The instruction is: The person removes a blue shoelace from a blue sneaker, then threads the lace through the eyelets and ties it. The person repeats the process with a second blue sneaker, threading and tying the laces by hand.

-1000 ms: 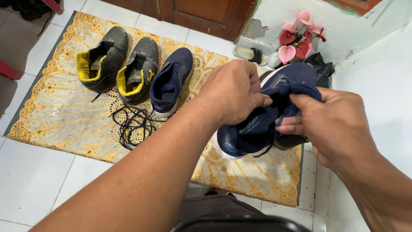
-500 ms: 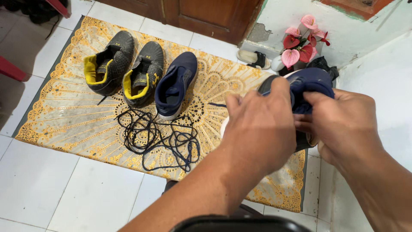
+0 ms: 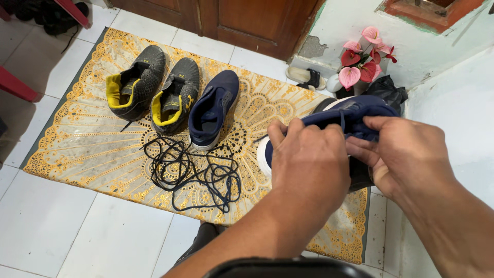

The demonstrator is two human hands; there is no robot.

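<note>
Both my hands hold a navy blue sneaker [image 3: 355,110] with a white sole above the right side of the mat. My left hand [image 3: 309,164] grips its near side from below and covers much of it. My right hand [image 3: 406,152] pinches the shoe's upper edge with thumb and fingers, where a thin dark lace [image 3: 341,119] shows. The matching navy sneaker [image 3: 212,110] lies on the yellow patterned mat [image 3: 77,149]. Loose black laces [image 3: 190,172] are tangled on the mat just in front of it.
Two black sneakers with yellow lining [image 3: 154,92] lie at the mat's far left. A wooden door [image 3: 247,23] stands behind. Pink artificial flowers [image 3: 363,62], a black bag [image 3: 386,90] and a sandal [image 3: 306,77] sit by the white wall on the right. A red chair leg [image 3: 18,85] is at left.
The shoe has been turned in my hands, and my left hand has slid lower and left on it. My right hand now pinches the upper edge. The view has shifted, showing more of the mat.
</note>
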